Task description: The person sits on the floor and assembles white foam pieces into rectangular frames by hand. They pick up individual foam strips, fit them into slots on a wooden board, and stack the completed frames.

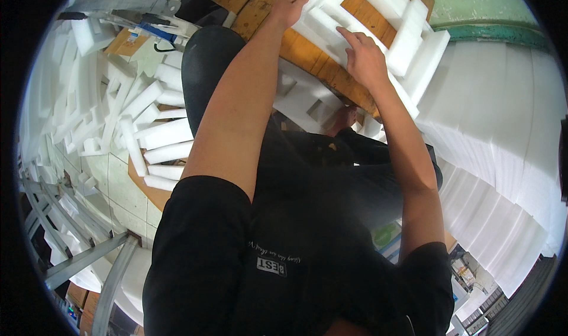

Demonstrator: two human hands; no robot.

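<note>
A white foam frame (324, 33) with cut-out openings lies on a wooden table (313, 59) at the top of the view. My left hand (288, 12) is closed at the frame's left edge, its fingertips pressed on the foam. Over the frame's near side, my right hand (365, 61) has its index finger stretched out along the foam and the thumb apart; it grips nothing. Beside it on the right, a loose foam bar (408, 37) rests against more white foam. The undersides of both hands are hidden.
Tall stacks of white foam sheets (491, 93) stand at the right. Many foam strips (165, 133) are piled at the left. A dark flat device (203, 7) lies at the upper left. Metal rack bars (112, 277) are at the lower left. My knee (207, 58) is beside the table.
</note>
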